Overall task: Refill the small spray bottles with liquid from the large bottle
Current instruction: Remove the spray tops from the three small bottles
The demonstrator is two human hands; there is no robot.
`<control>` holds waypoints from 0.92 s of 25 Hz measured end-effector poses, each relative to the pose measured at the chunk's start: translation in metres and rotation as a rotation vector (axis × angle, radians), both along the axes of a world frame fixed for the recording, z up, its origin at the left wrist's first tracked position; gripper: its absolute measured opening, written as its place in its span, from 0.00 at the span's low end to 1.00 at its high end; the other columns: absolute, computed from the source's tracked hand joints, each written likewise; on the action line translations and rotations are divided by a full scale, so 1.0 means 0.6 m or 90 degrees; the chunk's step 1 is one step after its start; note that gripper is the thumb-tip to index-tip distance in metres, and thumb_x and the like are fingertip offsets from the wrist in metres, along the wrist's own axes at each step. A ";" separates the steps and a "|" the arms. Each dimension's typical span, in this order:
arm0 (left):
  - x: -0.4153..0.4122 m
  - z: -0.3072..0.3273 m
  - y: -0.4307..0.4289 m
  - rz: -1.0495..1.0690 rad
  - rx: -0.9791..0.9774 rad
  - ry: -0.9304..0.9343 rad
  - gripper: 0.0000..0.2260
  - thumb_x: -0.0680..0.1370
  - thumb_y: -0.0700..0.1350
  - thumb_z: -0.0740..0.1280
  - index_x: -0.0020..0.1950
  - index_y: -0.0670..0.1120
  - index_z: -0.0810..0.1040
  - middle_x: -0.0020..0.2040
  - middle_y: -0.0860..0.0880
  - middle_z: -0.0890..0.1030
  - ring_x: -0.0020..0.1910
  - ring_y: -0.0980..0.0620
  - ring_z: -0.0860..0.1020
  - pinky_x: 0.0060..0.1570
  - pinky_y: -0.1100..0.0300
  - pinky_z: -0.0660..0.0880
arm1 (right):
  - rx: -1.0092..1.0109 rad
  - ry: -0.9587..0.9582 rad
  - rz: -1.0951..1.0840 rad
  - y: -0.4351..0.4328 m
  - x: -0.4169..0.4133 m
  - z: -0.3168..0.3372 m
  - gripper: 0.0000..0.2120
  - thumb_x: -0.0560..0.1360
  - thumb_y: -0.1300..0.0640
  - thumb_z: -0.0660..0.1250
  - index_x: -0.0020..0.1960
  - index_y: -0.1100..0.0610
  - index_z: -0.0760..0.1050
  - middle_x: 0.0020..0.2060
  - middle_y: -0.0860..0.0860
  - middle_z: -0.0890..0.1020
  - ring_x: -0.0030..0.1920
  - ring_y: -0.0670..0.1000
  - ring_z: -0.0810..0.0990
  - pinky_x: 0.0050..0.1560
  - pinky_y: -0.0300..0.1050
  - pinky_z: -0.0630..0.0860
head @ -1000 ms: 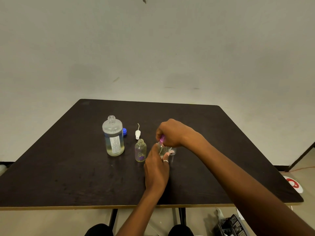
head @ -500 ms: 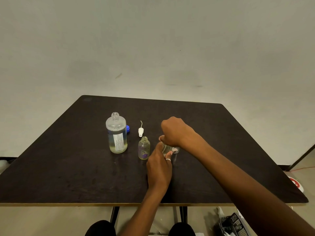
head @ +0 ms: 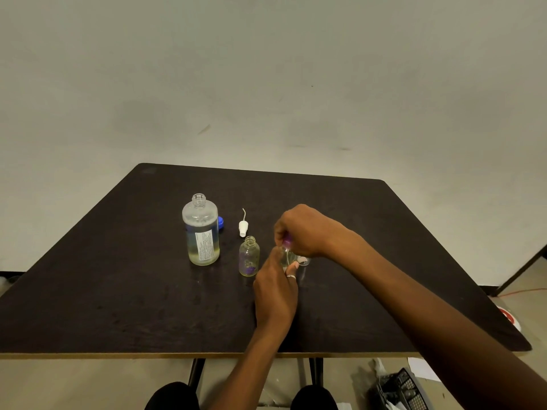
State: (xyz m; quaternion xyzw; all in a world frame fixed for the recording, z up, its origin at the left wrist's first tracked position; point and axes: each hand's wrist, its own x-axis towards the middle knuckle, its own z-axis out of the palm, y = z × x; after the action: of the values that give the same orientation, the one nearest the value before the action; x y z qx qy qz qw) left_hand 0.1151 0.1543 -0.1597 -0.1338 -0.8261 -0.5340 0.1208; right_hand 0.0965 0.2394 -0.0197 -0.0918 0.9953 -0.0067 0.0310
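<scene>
Left hand (head: pixel 276 291) grips the small bottle (head: pixel 285 257), upright mid-worktop (head: pixel 118 291). Right hand (head: pixel 302 229) pinches its cap (head: pixel 287 240) from directly above, so the cap should lift straight up. The large bottle (head: pixel 201 232), open, stands well left, nearer the left hand.

**Both our hands closed together**

Our left hand (head: pixel 276 291) lies stretched forward, fingers curled round the small spray bottle (head: pixel 286 258). Our right hand (head: pixel 302 229) arches just above those fingers, its fingertips pinching the purple top (head: pixel 287 240).
</scene>
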 end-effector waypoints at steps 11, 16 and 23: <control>0.000 0.002 0.000 -0.006 0.026 -0.011 0.17 0.77 0.44 0.70 0.65 0.51 0.75 0.53 0.53 0.83 0.51 0.57 0.81 0.48 0.66 0.76 | 0.060 0.068 -0.149 -0.014 0.003 0.012 0.22 0.76 0.44 0.67 0.31 0.55 0.65 0.28 0.50 0.73 0.29 0.49 0.73 0.31 0.42 0.69; 0.002 0.004 -0.001 0.004 0.013 0.004 0.17 0.77 0.42 0.70 0.65 0.50 0.75 0.53 0.53 0.83 0.49 0.59 0.79 0.43 0.76 0.69 | 0.029 -0.016 -0.054 -0.008 -0.005 0.021 0.03 0.72 0.60 0.70 0.41 0.55 0.79 0.39 0.50 0.82 0.41 0.51 0.82 0.45 0.46 0.81; 0.004 0.007 -0.001 0.001 0.025 -0.007 0.17 0.77 0.43 0.70 0.65 0.50 0.75 0.54 0.52 0.83 0.53 0.56 0.81 0.48 0.71 0.72 | 0.043 -0.001 -0.080 -0.001 -0.008 0.015 0.12 0.73 0.46 0.71 0.48 0.55 0.80 0.42 0.51 0.82 0.42 0.51 0.81 0.44 0.45 0.80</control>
State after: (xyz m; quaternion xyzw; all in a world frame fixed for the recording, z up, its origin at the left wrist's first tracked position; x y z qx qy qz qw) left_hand 0.1176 0.1536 -0.1557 -0.1274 -0.8162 -0.5508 0.1193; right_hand 0.0915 0.2385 -0.0106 -0.0278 0.9987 0.0252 0.0345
